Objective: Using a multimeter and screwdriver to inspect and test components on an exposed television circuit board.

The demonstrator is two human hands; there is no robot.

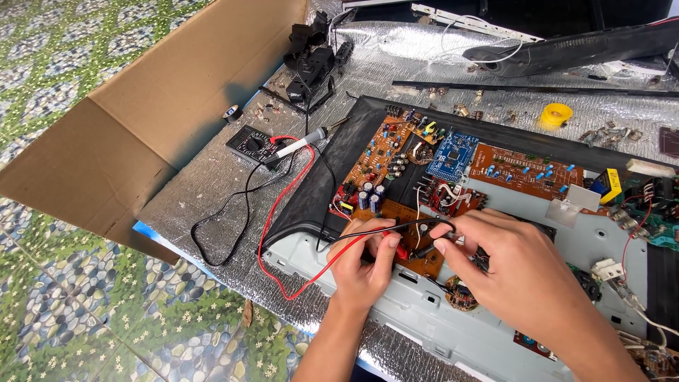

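red probe (400,249) — pinched, seemingly, in left fingers (387,242).

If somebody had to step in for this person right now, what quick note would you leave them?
Left hand: pinching the red probe, tip down on the brown circuit board.
Right hand: pinching the black probe on the same board, close beside the red one.
Both leads run left to the multimeter on the silver mat, next to a soldering iron.
Done: the metal chassis lies open, boards exposed.
Left: I cannot read the meter from here.
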